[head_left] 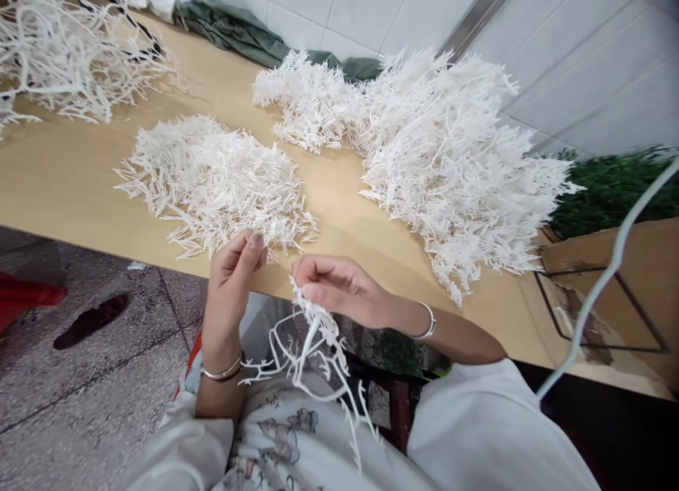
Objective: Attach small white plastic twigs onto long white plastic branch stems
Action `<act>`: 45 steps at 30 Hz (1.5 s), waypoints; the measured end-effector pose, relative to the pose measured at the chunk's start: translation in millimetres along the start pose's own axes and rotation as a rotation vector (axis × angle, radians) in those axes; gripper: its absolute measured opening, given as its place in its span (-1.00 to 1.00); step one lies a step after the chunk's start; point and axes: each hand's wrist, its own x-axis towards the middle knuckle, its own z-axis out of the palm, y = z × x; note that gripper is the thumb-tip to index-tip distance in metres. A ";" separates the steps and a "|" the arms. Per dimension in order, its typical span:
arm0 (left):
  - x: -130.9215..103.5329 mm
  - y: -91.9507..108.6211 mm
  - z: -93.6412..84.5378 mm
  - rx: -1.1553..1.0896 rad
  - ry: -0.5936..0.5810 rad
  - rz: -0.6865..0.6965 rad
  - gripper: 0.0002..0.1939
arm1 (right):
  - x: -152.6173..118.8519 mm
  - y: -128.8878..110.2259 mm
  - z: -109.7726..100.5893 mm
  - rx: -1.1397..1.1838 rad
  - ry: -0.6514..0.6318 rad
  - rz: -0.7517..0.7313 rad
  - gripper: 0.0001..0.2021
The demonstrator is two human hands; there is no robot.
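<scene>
My right hand [337, 289] is closed on a white branching plastic sprig [312, 342], whose thin forked stems dangle over my lap. To its left, my left hand [233, 279] is raised with the thumb pressed on the curled fingers; anything between them is too small or hidden to make out. Just beyond my left hand lies a low pile of small white sprigs [217, 180] on the tan table [339, 215]. Farther right spreads a larger heap of white, bushier sprigs [445, 151].
Long tangled white stems [64, 52] lie at the far left. A dark green cloth [233, 31] runs along the tiled wall. On the right are a cardboard box [626, 279], green artificial foliage [615, 187] and a white cable [610, 264]. A dark shoe [90, 321] rests on the floor.
</scene>
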 end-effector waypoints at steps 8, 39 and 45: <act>7.8 -17.0 7.7 0.958 0.265 0.344 -0.82 | 9.0 13.7 -4.5 0.014 0.404 0.011 -0.81; -18.1 15.5 11.7 0.362 -0.337 0.348 -0.90 | -3.8 6.6 4.1 -0.485 0.605 -0.257 -0.81; -24.7 11.2 9.7 0.022 -0.323 0.098 -0.89 | -2.3 3.4 0.4 -0.595 0.544 -0.355 -0.88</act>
